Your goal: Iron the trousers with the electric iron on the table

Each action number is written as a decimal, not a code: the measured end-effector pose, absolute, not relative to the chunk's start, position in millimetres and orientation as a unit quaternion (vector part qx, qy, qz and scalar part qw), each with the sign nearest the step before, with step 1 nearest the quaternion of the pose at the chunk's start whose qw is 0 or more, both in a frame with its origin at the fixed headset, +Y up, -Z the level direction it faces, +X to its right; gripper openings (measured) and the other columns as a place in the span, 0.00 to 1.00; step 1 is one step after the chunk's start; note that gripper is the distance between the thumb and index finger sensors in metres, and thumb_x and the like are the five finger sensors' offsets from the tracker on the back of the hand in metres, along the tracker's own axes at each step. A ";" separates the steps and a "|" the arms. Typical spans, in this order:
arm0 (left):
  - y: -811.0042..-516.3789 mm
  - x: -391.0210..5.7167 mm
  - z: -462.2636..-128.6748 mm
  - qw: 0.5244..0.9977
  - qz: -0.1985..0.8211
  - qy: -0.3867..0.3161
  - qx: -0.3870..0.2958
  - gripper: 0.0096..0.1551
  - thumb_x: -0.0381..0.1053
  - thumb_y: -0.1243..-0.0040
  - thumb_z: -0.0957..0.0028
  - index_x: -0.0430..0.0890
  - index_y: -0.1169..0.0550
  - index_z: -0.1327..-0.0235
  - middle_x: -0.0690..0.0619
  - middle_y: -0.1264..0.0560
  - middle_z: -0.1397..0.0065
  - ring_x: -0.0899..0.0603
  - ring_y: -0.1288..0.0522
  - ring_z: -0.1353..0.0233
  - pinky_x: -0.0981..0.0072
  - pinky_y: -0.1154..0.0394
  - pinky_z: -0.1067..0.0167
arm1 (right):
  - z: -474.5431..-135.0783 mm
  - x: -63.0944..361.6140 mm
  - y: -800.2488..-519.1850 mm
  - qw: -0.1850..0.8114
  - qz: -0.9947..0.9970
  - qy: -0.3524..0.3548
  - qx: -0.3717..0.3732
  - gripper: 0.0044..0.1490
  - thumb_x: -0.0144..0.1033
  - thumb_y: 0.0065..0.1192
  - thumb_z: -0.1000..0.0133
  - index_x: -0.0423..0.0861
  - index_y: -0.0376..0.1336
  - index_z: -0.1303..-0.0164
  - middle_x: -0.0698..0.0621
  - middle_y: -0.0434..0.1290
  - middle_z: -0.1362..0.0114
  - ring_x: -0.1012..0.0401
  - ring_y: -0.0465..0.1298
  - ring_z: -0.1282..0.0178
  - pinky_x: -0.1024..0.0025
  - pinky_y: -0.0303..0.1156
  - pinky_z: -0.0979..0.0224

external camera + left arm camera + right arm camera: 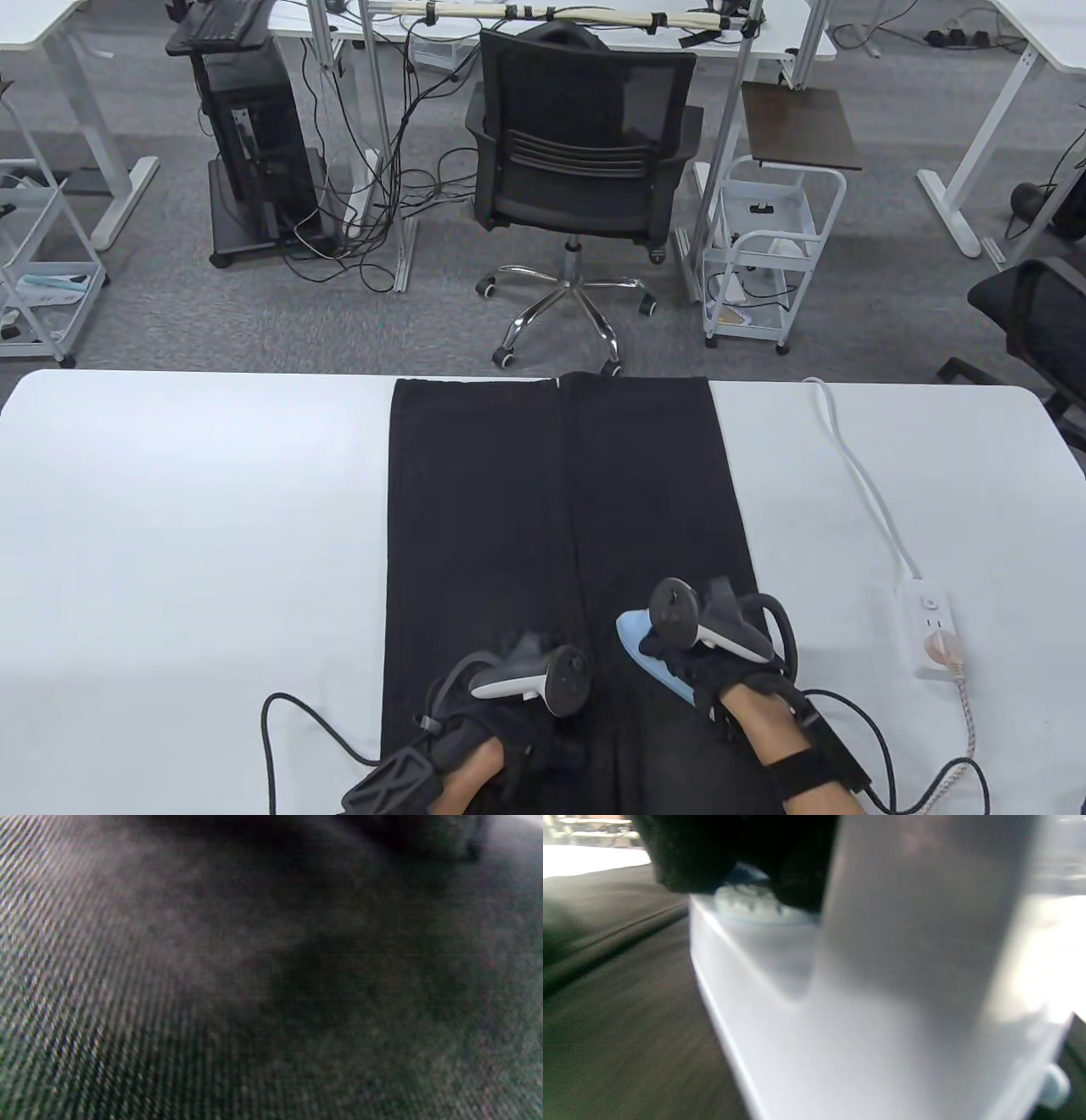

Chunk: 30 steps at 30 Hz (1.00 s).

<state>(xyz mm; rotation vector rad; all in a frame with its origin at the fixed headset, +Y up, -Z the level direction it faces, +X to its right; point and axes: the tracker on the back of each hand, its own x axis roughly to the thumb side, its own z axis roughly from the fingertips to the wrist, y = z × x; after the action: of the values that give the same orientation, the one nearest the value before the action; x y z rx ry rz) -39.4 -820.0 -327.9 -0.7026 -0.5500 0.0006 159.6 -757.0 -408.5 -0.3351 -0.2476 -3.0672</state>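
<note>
- The left hand [509, 722] rests on the black trousers [543, 509]; whether its fingers lie flat or curled cannot be told, the tracker hides them.
- Just right of it, the right hand [721, 671] has its fingers wrapped around the pale blue iron [649, 654], sole on the cloth.
- Beyond the fingers, the trousers run flat to the desk's [187, 509] far edge.
- Right of the iron lies a white power strip [932, 628].

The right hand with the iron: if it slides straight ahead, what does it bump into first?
Probably nothing. The right hand holds the iron, whose tip points up the trousers. Only flat black cloth lies ahead, up to the table's far edge.
</note>
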 end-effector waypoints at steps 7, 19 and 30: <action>-819.9 -40.0 -327.2 0.898 0.002 -0.269 -0.348 0.69 0.73 0.47 0.44 0.45 0.73 0.19 0.29 0.80 0.21 0.13 0.78 0.26 0.12 0.66 0.36 | -481.0 151.9 -756.6 0.029 -0.996 -0.061 -0.053 0.42 0.58 0.63 0.47 0.37 0.61 0.36 0.60 0.77 0.59 0.67 0.81 0.68 0.58 0.83 0.54; -821.0 -42.9 -326.9 0.900 0.017 -0.261 -0.349 0.69 0.74 0.47 0.45 0.47 0.73 0.19 0.31 0.81 0.21 0.16 0.80 0.26 0.14 0.67 0.36 | -473.0 144.5 -756.7 0.029 -0.992 -0.123 -0.002 0.42 0.57 0.59 0.46 0.39 0.56 0.33 0.61 0.75 0.56 0.67 0.79 0.66 0.60 0.82 0.55; -821.6 -46.5 -327.0 0.901 0.024 -0.258 -0.348 0.69 0.74 0.46 0.45 0.48 0.73 0.19 0.32 0.81 0.21 0.17 0.80 0.26 0.15 0.68 0.36 | -328.9 155.6 -761.5 0.043 -0.983 -0.113 -0.141 0.42 0.58 0.60 0.45 0.37 0.56 0.34 0.62 0.75 0.58 0.69 0.79 0.68 0.62 0.82 0.57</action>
<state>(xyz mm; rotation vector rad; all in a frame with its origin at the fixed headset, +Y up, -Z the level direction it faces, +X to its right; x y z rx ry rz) -46.5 -821.6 -327.0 -0.7203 -0.5334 0.0499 155.6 -761.5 -328.9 -0.4317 -0.3450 -3.0061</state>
